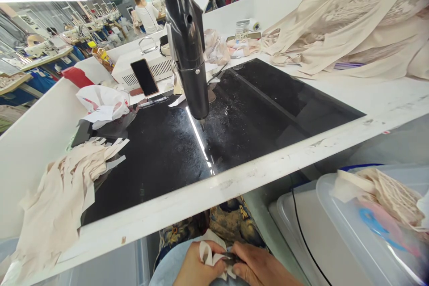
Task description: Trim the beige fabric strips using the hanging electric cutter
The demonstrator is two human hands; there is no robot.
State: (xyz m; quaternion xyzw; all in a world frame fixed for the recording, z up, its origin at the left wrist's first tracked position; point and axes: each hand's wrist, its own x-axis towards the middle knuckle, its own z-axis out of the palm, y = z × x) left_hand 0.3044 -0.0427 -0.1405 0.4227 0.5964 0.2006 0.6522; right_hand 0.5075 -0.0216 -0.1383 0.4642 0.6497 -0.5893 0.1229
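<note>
My left hand (199, 264) is low in the view, in front of my lap, its fingers closed on a beige fabric strip (207, 252) that loops up over them. Close beside it, my right hand (256, 264) is closed too, thumb and fingers pinched together. A small dark object (232, 258) shows between the two hands at the right fingertips; its kind is hidden. More light cloth pokes out beneath the fingers. Both hands are below the front edge of the white table (234, 178). Above the table hangs a black machine head (191, 53) with a thin tip pointing down.
A black glossy panel (150, 161) is set in the table. Beige fabric pieces (63, 187) lie at its left, and a large beige fabric heap (348, 22) at the right. A phone (144, 77) leans on a white box (122, 69). Plastic bins (321, 232) stand at lower right.
</note>
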